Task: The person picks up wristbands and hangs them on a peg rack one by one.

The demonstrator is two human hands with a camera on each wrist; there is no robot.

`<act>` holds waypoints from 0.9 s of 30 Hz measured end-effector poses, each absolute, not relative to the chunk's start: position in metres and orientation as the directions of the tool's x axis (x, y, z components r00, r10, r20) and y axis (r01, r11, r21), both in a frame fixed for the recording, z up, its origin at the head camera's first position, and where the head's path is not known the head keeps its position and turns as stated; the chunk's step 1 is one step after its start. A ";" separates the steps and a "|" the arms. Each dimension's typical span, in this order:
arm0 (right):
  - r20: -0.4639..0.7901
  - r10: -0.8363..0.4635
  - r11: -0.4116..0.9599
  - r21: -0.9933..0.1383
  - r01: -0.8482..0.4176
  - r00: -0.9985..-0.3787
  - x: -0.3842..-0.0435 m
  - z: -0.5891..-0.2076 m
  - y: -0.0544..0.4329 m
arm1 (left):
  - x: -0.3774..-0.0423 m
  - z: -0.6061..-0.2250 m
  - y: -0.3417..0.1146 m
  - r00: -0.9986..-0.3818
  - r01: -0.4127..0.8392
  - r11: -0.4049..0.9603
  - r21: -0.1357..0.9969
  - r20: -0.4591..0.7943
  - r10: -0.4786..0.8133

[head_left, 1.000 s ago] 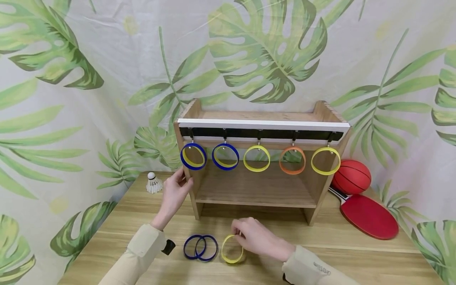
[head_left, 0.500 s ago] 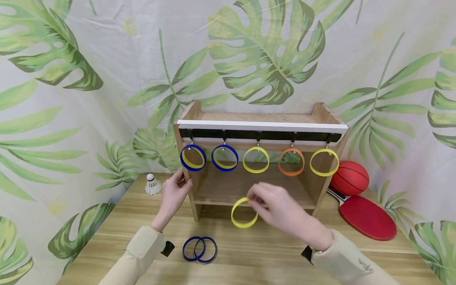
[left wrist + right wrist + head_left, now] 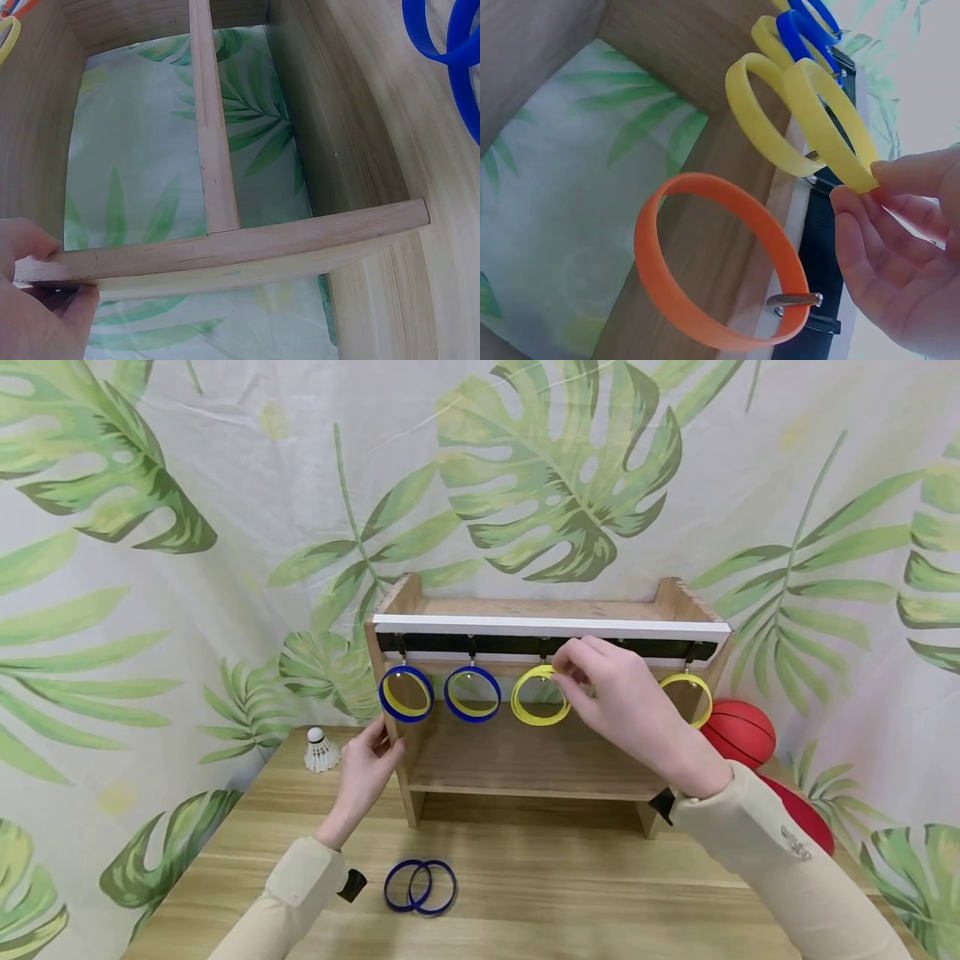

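Observation:
My right hand (image 3: 622, 710) pinches a yellow wristband (image 3: 810, 127) by its edge between thumb and fingertips. That band is up at the middle hook, beside another yellow wristband (image 3: 739, 105) hanging there. Whether the held one is over the hook tip, I cannot tell. An orange wristband (image 3: 656, 262) hangs on the neighbouring hook, hidden behind my right hand in the head view. My left hand (image 3: 367, 768) grips the left side panel of the wooden shelf (image 3: 525, 760), thumb on one face and fingers on the other.
Blue-and-yellow pairs (image 3: 472, 718) hang on the two left hooks, and a yellow band (image 3: 708, 714) on the far right one. Two overlapping blue wristbands (image 3: 454, 887) lie on the table. A shuttlecock (image 3: 321, 752) stands left; a small basketball (image 3: 738, 735) and red paddle (image 3: 806, 818) are right.
My right hand has lifted the yellow wristband from the table, up and to the right, to the middle hook. The left hand stays on the shelf's side.

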State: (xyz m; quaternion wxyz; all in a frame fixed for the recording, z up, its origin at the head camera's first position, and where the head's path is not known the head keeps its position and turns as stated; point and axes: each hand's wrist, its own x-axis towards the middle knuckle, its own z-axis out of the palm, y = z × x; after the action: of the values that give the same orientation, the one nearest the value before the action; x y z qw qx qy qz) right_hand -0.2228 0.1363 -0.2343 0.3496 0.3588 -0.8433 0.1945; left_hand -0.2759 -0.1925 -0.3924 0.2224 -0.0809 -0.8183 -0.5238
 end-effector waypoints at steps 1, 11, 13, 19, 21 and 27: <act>0.721 -0.470 0.677 -0.076 -0.732 -0.509 -0.224 -0.233 0.136 | -0.276 -0.392 -0.192 -0.888 0.365 0.440 0.820 0.449 -0.101; 0.695 -0.491 0.717 -0.019 -0.697 -0.525 -0.234 -0.237 0.132 | -0.275 -0.391 -0.192 -0.888 0.365 0.446 0.817 0.450 -0.098; 0.692 -0.496 0.716 -0.014 -0.698 -0.524 -0.235 -0.238 0.132 | -0.274 -0.391 -0.192 -0.887 0.369 0.441 0.818 0.451 -0.096; 0.685 -0.508 0.713 -0.005 -0.701 -0.521 -0.234 -0.239 0.132 | -0.274 -0.391 -0.192 -0.885 0.366 0.449 0.815 0.453 -0.102; 0.682 -0.510 0.714 -0.005 -0.700 -0.525 -0.233 -0.239 0.133 | -0.275 -0.391 -0.191 -0.883 0.366 0.455 0.812 0.457 -0.104; 0.711 -0.509 0.692 0.004 -0.722 -0.484 -0.222 -0.241 0.134 | -0.275 -0.392 -0.192 -0.881 0.373 0.455 0.809 0.462 -0.099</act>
State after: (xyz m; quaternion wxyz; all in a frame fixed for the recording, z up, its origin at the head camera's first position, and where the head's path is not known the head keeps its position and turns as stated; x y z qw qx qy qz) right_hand -0.2217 0.1336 -0.2414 0.3553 0.3627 -0.8485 0.1493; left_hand -0.2755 -0.1916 -0.3917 0.2289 -0.0835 -0.8215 -0.5155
